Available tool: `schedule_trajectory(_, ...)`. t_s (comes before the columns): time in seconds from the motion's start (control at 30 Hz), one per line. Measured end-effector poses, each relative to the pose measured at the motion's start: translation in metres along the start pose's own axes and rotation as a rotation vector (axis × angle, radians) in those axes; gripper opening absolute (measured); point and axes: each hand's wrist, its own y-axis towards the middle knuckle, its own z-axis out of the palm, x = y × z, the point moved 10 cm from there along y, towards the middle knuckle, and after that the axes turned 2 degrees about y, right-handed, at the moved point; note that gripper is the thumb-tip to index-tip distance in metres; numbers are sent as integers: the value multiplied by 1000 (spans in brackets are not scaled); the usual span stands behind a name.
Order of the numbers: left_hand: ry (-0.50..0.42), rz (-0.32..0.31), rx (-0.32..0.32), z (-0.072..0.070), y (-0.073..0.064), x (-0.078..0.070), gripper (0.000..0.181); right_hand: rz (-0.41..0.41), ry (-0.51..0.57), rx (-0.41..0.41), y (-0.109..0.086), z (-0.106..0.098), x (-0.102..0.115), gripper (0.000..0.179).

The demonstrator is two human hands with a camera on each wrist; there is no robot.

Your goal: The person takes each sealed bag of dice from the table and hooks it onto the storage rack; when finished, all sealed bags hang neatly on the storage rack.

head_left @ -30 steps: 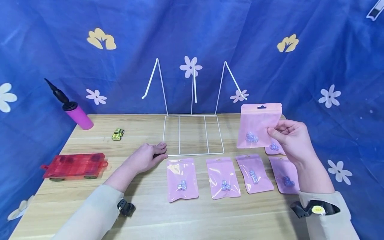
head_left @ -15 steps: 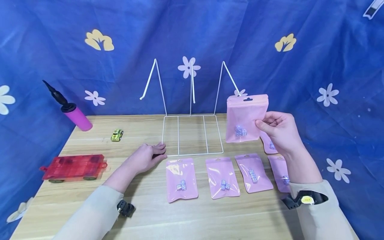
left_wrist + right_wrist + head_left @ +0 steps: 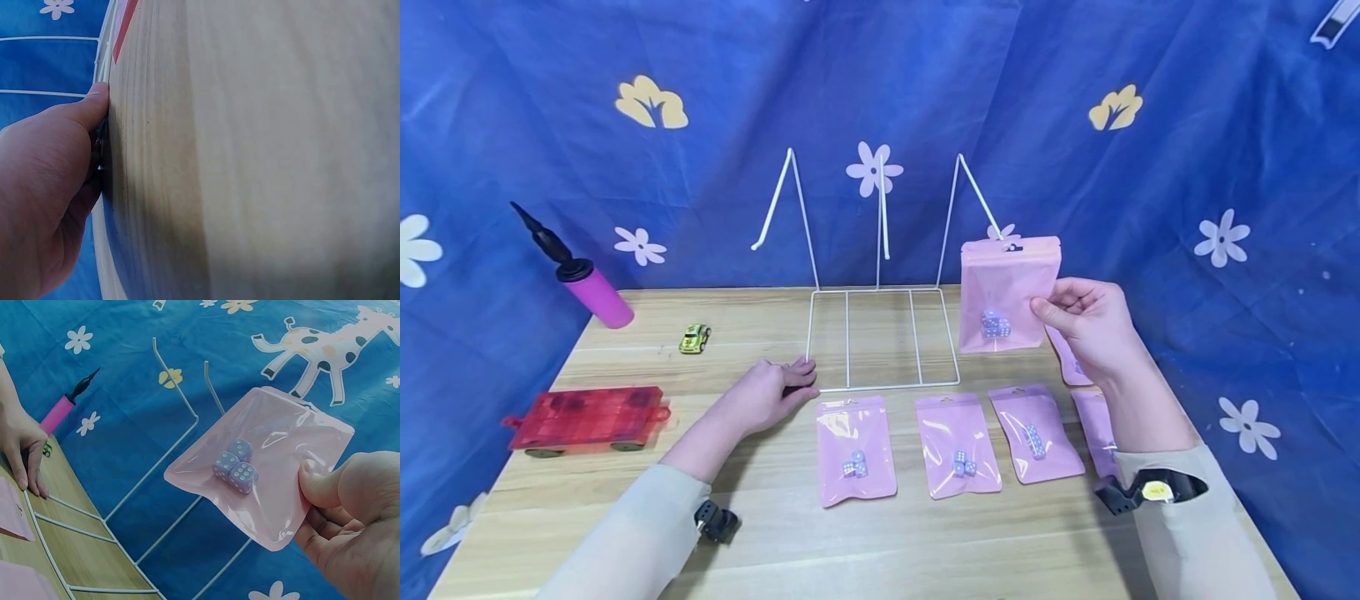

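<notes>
My right hand [image 3: 1093,329] pinches a pink zip bag [image 3: 977,283] by its side edge, thumb in front. Clustered low inside are pale purple dice [image 3: 234,467]. The bag hangs upright at the right hook of a white wire display rack [image 3: 880,387]; the hook tip meets the top near the hang hole, and whether it passes through I cannot tell. At the rack's front left corner, my left hand [image 3: 767,393] holds the base wire between thumb and fingers. More pink dice bags lie before the rack, including a left one [image 3: 856,433] and a middle one [image 3: 958,433].
Another bag [image 3: 1036,433] lies to the right, with two more partly hidden by my right arm. On the left are a red toy wagon [image 3: 587,417], a small green toy car [image 3: 696,338] and a pink hand pump [image 3: 597,293]. A blue cloth [image 3: 722,200] hangs behind.
My right hand has moved the bag left and slightly up, from beside the rack's right hook to its tip. My left hand has stayed at the rack's corner.
</notes>
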Motion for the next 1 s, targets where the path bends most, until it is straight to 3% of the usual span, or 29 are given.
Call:
schedule_trajectory(0.23, -2, 0, -8, -1, -1, 0, 42, -3, 9, 2, 5, 0, -7, 16)
schedule_trajectory(0.47, -4, 3, -18, -1, -1, -1, 41, 8, -52, -11, 14, 1, -12, 10)
schedule_trajectory(0.63, 1, 4, -21, -2, -2, -1, 42, -4, -91, -31, 25, 3, -13, 5)
schedule_trajectory(1.0, -6, 9, -24, -3, -2, -3, 41, 14, -68, -59, 50, 7, -23, 8)
